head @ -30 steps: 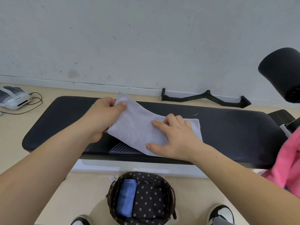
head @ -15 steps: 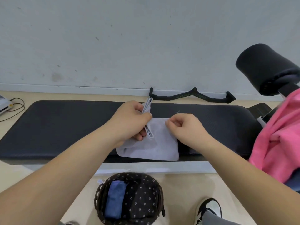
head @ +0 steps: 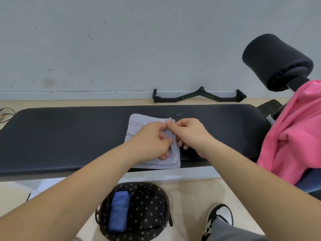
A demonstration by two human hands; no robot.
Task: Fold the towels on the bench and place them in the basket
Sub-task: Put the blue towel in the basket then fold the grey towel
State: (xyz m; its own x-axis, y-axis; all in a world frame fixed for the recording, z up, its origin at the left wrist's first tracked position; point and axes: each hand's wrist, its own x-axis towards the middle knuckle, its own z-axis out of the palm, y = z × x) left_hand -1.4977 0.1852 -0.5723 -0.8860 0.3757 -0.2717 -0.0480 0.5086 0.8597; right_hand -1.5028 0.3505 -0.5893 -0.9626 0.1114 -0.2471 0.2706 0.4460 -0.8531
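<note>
A pale grey towel point(head: 137, 122) lies folded into a small stack on the black padded bench point(head: 69, 134), near its front edge. My left hand point(head: 152, 141) presses on top of the stack with fingers curled around its right edge. My right hand point(head: 189, 134) pinches the same layered edge from the right side. Below the bench on the floor stands a dark dotted basket point(head: 149, 206) with a folded blue towel point(head: 119, 211) in its left side. A pink towel point(head: 295, 133) hangs over the bench's right end.
A black padded roller point(head: 276, 61) sticks up at the right. A black metal handle bar point(head: 198, 97) lies on the floor by the wall. My shoe point(head: 218, 218) is right of the basket. A cable point(head: 7, 113) lies at the far left.
The grey towel went from a long strip to a compact folded stack. My left hand carried its left end over to the right, and both hands now meet at the stack's right edge.
</note>
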